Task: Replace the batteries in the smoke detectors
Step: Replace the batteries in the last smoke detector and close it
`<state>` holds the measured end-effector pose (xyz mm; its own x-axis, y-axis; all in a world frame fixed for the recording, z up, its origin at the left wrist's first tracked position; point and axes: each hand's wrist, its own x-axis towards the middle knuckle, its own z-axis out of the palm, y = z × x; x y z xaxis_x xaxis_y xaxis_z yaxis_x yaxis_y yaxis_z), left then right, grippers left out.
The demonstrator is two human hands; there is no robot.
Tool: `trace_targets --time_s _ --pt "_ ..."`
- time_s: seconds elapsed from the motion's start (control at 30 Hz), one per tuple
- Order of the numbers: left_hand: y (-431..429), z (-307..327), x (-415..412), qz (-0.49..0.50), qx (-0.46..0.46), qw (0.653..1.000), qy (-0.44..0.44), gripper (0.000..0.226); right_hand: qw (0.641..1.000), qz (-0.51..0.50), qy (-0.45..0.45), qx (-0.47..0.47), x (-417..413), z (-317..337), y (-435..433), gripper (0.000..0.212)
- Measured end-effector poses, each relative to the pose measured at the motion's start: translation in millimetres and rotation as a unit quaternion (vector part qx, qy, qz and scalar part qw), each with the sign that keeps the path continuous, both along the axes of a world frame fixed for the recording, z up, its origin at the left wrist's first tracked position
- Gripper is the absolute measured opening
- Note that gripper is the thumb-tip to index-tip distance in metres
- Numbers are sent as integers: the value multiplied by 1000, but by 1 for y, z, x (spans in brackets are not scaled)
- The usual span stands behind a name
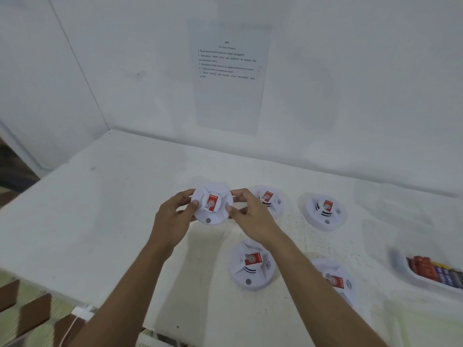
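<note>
I hold a round white smoke detector (212, 205) with a red label above the white table (100, 216). My left hand (175, 216) grips its left rim, thumb on the top face. My right hand (250, 214) grips its right rim. Several more white detectors with red labels lie on the table: one behind my right hand (271, 200), one at the right (324, 211), one near the front (251, 264), and one partly hidden by my right forearm (337, 279). A white tray (411, 274) at the far right holds red and dark batteries (436, 270).
A printed instruction sheet (228, 76) hangs on the white back wall. A white side wall closes the left. The table's front edge runs diagonally at lower left, with a patterned floor (30, 311) below it.
</note>
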<state>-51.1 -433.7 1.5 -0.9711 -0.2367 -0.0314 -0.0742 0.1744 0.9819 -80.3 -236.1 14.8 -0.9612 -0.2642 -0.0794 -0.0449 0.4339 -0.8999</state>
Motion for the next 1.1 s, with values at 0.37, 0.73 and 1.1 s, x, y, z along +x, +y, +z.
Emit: trace_targets --time_s 0.37,0.73,1.1 --pt "-7 -19 -24 -27 -225 972 -66 31 987 7 -34 160 -21 -14 -21 26" --pt "-10 -15 -27 -35 -257 962 -80 37 987 -13 -60 148 -15 -8 -26 44" --pt "49 53 34 -97 -157 981 61 30 992 -118 21 40 58 36 24 39"
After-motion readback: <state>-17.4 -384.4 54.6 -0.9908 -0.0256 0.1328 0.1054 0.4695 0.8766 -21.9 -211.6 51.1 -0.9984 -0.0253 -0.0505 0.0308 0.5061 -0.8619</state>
